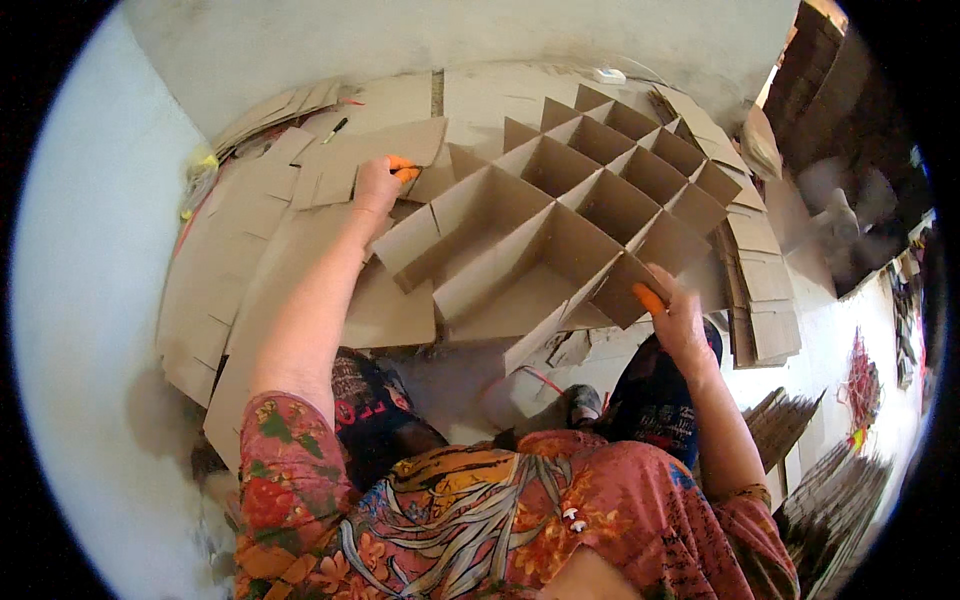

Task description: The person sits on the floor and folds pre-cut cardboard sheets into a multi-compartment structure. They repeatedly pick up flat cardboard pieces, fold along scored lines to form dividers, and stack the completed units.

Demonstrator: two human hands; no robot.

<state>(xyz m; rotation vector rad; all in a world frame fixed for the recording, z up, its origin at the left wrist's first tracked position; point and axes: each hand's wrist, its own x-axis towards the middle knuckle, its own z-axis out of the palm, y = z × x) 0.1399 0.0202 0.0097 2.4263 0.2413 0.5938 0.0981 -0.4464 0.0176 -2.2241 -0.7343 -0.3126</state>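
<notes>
From where I stand, the cardboard divider grid (570,245) is in front of the person, tilted, with its near corner reaching past the front edge of the work surface. The right hand (680,322) pinches the grid's near right panel between thumb and fingers. The left hand (375,188) has its fingers drawn narrow above a flat cardboard sheet (325,180); whether it grips an edge there, I cannot tell. I think the grid could fold or slide toward the lap, because only one hand holds it, and at one corner. If that hand pulls too strongly, a slot may tear or a panel slip out. The loose sheets below could also shift under it. The pen (336,130) lies farther away, so it seems a small risk.
</notes>
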